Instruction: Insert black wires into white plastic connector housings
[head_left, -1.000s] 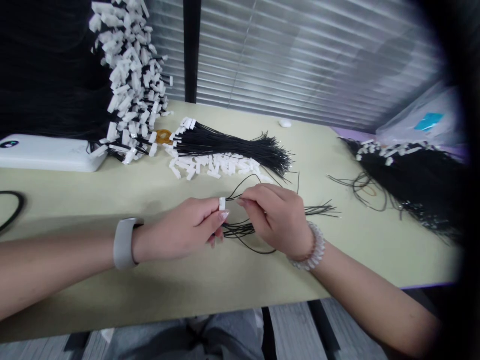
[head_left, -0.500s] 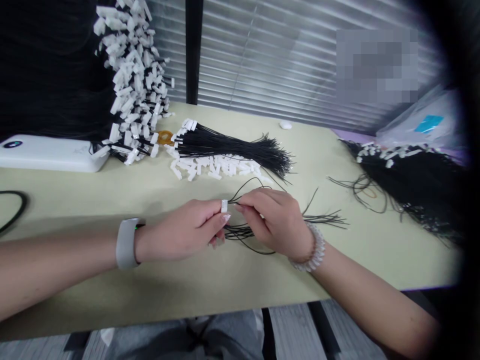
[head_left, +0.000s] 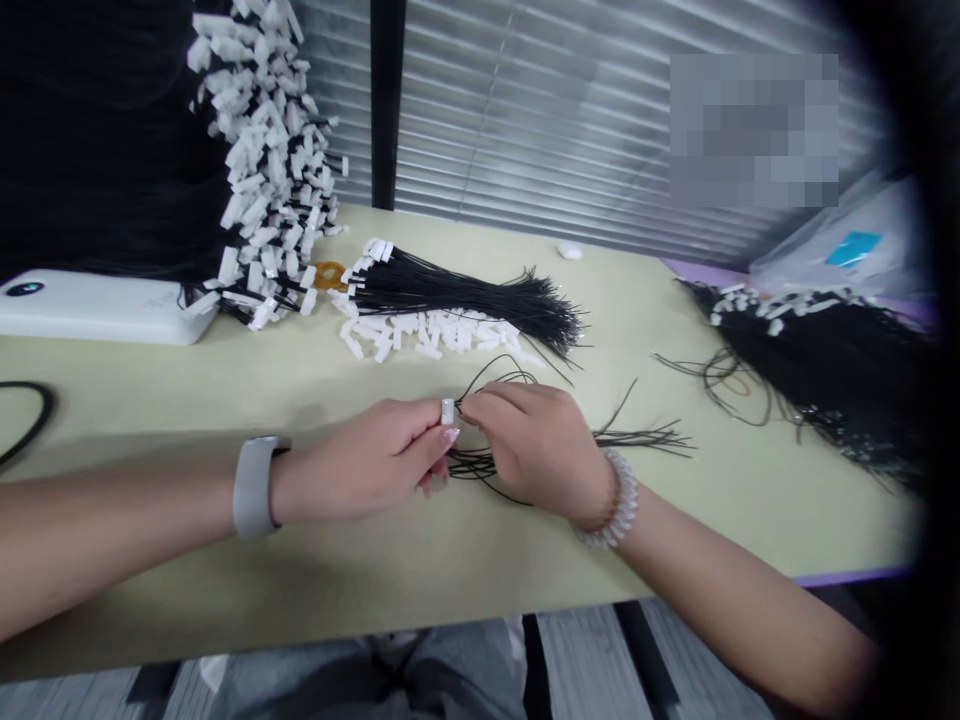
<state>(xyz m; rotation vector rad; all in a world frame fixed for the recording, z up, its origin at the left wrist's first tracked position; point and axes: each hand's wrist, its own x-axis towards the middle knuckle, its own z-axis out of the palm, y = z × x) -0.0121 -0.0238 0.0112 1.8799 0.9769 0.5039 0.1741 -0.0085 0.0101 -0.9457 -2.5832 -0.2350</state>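
Between the thumb and index finger of my left hand [head_left: 371, 460] sits a small white connector housing [head_left: 448, 411], its end upward. My right hand [head_left: 544, 445] is closed in a pinch right beside the connector, on a thin black wire; the fingertips partly hide it. Several black wires [head_left: 474, 464] pass beneath my right hand, and their ends [head_left: 649, 438] fan out to its right on the table. Thin wire loops [head_left: 491, 368] arch up behind the right fingers.
A bundle of black wires with white connectors [head_left: 465, 295] lies behind my hands, beside loose white housings [head_left: 442, 332]. A big wired pile [head_left: 262, 160] and a white power bank [head_left: 112, 308] stand left. More black wires [head_left: 817, 360] and a plastic bag [head_left: 847, 235] lie right.
My right hand has moved slightly left, its fingertips now close against the connector. The left hand and the connector have stayed nearly in place.
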